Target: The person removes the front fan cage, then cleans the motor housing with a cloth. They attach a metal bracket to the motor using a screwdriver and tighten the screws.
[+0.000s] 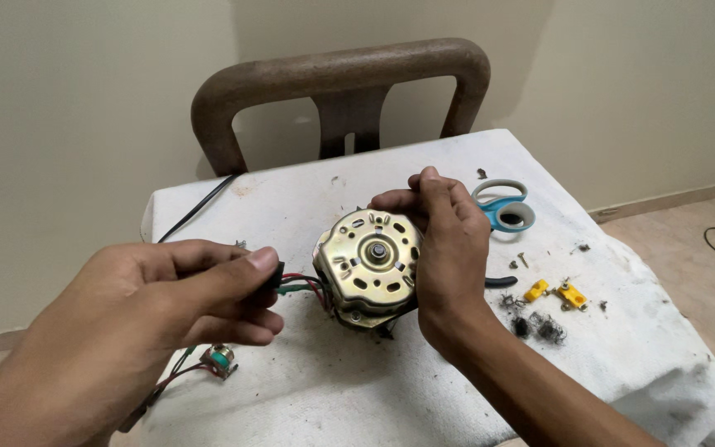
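Right hand: the right hand (448, 240), in the centre of the frame, is curled around the right side of the electric motor (367, 266), fingers over its top edge, palm against its flank.
Left hand: the left hand (167, 302), in the lower left of the frame, pinches the motor's wire bundle (295, 284) between thumb and bent fingers, just left of the housing.
Motor: round, brass-coloured, slotted end plate with the shaft facing the camera, held just above the white cloth (349, 389) in mid-frame.
Wires: red, green and black leads run from the motor's left side into the left-hand pinch; further leads trail down to a small round part (220, 361) at lower left.
Scissors: blue and grey scissors (502, 207) lie at upper right of the cloth, just behind the right hand.
Yellow pieces: two small yellow plastic parts (558, 293) lie right of the wrist, with dark debris (539, 327) just below them.
Chair: a brown chair back (341, 79) stands behind the table, upper centre.
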